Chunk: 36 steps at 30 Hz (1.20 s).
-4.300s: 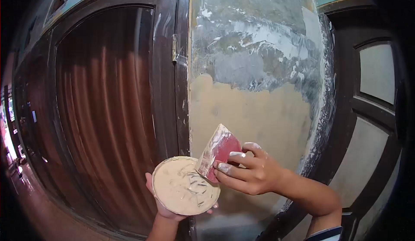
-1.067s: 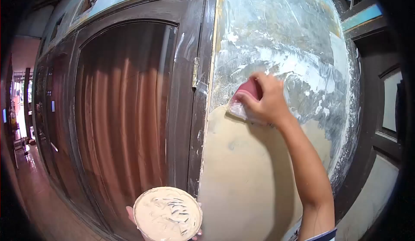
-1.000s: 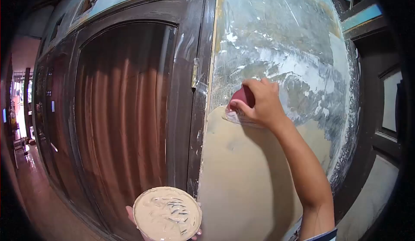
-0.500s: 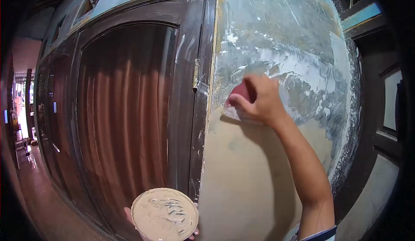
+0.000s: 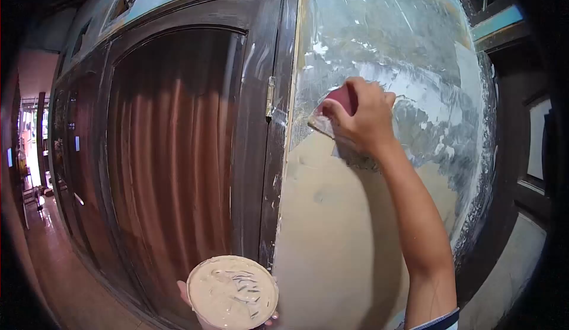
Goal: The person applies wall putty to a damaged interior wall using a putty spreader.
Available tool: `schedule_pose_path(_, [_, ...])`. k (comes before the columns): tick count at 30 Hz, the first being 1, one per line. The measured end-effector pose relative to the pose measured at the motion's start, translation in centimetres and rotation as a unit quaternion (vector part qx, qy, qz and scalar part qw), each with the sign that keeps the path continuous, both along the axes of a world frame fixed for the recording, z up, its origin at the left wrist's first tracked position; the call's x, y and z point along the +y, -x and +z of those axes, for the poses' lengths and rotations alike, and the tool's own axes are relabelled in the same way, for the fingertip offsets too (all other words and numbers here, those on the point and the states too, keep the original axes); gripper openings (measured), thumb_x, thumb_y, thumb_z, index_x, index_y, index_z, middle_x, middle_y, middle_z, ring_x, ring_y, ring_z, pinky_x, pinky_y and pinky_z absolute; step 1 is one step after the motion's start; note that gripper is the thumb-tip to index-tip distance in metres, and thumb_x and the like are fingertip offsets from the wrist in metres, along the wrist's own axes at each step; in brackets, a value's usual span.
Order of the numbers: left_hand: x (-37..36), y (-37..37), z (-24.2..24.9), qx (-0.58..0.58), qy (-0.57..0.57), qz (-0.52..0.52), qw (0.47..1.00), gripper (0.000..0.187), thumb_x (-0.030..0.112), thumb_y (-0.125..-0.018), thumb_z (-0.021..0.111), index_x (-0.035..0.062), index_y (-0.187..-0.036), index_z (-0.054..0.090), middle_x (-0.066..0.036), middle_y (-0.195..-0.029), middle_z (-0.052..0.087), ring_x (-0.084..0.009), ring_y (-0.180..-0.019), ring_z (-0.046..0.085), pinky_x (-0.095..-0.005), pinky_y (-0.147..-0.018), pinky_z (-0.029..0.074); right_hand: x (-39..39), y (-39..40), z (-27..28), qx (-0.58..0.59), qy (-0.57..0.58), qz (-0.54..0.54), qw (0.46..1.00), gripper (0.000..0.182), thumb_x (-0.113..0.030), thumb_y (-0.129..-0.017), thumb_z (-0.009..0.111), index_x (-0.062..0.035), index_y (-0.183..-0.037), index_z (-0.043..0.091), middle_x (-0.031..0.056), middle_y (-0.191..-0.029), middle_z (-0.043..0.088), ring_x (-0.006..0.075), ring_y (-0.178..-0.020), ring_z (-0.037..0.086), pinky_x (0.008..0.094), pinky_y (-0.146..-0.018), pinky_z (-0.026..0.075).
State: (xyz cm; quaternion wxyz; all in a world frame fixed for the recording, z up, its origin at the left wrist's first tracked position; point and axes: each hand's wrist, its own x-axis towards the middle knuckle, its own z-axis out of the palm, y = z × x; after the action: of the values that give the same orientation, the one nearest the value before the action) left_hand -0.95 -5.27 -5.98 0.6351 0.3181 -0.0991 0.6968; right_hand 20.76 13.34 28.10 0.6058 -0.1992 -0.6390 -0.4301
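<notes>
My right hand (image 5: 372, 119) grips a dark red putty scraper (image 5: 342, 100), its pale, smeared edge against the wall (image 5: 391, 22). Below the blade a smooth beige coat (image 5: 326, 235) covers the wall; above it the surface is grey with patchy white smears. Low in view, my left hand (image 5: 184, 292) supports a round tub (image 5: 276, 297) from beneath, fingers showing on both sides. Beige putty (image 5: 219, 291) fills the tub, its top marked with ridges.
Left of the coated wall stands a dark wooden door frame (image 5: 252, 152) with a metal hinge (image 5: 270, 97) and glass over a reddish-brown curtain (image 5: 172, 164). Another dark door (image 5: 512, 152) is at the right. A tiled floor (image 5: 53, 253) runs off to the far left.
My right hand has moved the scraper up the wall, and the beige coat reaches higher beneath it. The tub has shifted slightly to the right in view.
</notes>
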Motion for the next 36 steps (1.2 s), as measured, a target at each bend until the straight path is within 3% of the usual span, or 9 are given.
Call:
schedule_pose_path(6, [-0.3,-0.1,-0.3,-0.002,0.035,0.027,0.999,0.123,0.097,-0.075,0.047,0.0100,-0.161,0.030,-0.028,-0.155,0.045,-0.0541,-0.128,0.054,-0.0748,-0.089,0.055,0.5,1.6,-3.6,-0.203,-0.007,-0.019,0.979,0.044,-0.048,-0.081,0.080,-0.0125,-0.105,0.068,0.0062,-0.094,0.069,0.0284,-0.095,0.062,0.0497,-0.087,0.037])
schedule_pose_path(10, [-0.4,-0.2,-0.4,0.000,0.059,0.043,0.997,0.123,0.097,-0.075,0.047,0.0100,-0.161,0.031,-0.028,-0.155,0.045,-0.0535,-0.129,0.054,-0.0745,-0.090,0.054,0.3,1.2,-0.1,-0.055,-0.004,-0.011,0.998,0.044,-0.047,-0.081,0.080,-0.0128,-0.106,0.069,0.0057,-0.096,0.070,0.0283,-0.095,0.061,0.0493,-0.088,0.037])
schedule_pose_path(14, [-0.2,0.3,-0.9,0.003,0.048,0.028,0.998,0.122,0.097,-0.076,0.047,0.0101,-0.160,0.032,-0.027,-0.155,0.045,-0.0515,-0.131,0.054,-0.0728,-0.093,0.054,0.0,1.8,-2.2,-0.175,0.020,0.010,0.984,0.047,-0.051,-0.082,0.079,-0.0132,-0.107,0.068,0.0040,-0.097,0.069,0.0270,-0.095,0.061,0.0537,-0.092,0.037])
schedule_pose_path(17, [-0.5,0.1,-0.6,0.019,0.012,0.019,1.000,0.118,0.095,-0.079,0.044,0.0105,-0.160,0.032,-0.026,-0.156,0.046,-0.0487,-0.133,0.054,-0.0704,-0.095,0.054,0.7,2.9,-4.1,-0.219,-0.022,-0.075,0.973,0.048,-0.050,-0.081,0.080,-0.0136,-0.110,0.067,0.0031,-0.097,0.068,0.0266,-0.096,0.061,0.0541,-0.092,0.037])
schedule_pose_path(20, [0.3,0.1,-1.5,0.036,0.047,0.059,0.996,0.116,0.095,-0.082,0.040,0.0101,-0.160,0.033,-0.026,-0.152,0.049,-0.0480,-0.127,0.058,-0.0682,-0.089,0.058,0.0,2.0,-0.7,-0.069,-0.010,-0.004,0.998,0.045,-0.047,-0.082,0.081,-0.0124,-0.107,0.068,0.0053,-0.098,0.070,0.0279,-0.094,0.061,0.0511,-0.090,0.037])
schedule_pose_path(24, [1.4,0.7,-2.0,0.034,0.051,0.055,0.997,0.116,0.095,-0.081,0.041,0.0102,-0.160,0.032,-0.027,-0.153,0.048,-0.0487,-0.127,0.058,-0.0686,-0.090,0.057,-0.7,0.7,-2.1,-0.110,0.000,0.022,0.994,0.047,-0.049,-0.080,0.081,-0.0118,-0.105,0.068,0.0058,-0.096,0.068,0.0274,-0.092,0.060,0.0497,-0.088,0.037])
schedule_pose_path(28, [1.5,0.6,-2.8,0.029,0.061,0.054,0.996,0.117,0.094,-0.080,0.043,0.0102,-0.161,0.030,-0.027,-0.153,0.046,-0.0496,-0.128,0.056,-0.0690,-0.091,0.057,-0.4,1.8,-6.9,-0.222,0.000,-0.081,0.972,0.049,-0.053,-0.083,0.078,-0.0125,-0.107,0.066,0.0052,-0.095,0.068,0.0257,-0.092,0.059,0.0487,-0.084,0.038])
schedule_pose_path(32, [2.1,1.0,-3.0,0.029,0.068,0.052,0.996,0.118,0.094,-0.079,0.045,0.0103,-0.161,0.029,-0.028,-0.154,0.044,-0.0505,-0.128,0.055,-0.0695,-0.091,0.056,0.3,1.1,-2.2,-0.029,-0.024,0.000,0.999,0.047,-0.051,-0.082,0.079,-0.0116,-0.106,0.067,0.0058,-0.097,0.069,0.0278,-0.092,0.061,0.0489,-0.084,0.038])
schedule_pose_path(36, [2.6,1.7,-3.8,0.023,0.076,0.053,0.995,0.120,0.094,-0.078,0.047,0.0103,-0.161,0.028,-0.028,-0.155,0.042,-0.0514,-0.129,0.054,-0.0700,-0.092,0.055,-0.4,1.4,-4.1,-0.118,-0.014,0.037,0.992,0.046,-0.051,-0.082,0.078,-0.0124,-0.105,0.067,0.0049,-0.095,0.067,0.0271,-0.090,0.060,0.0473,-0.082,0.037])
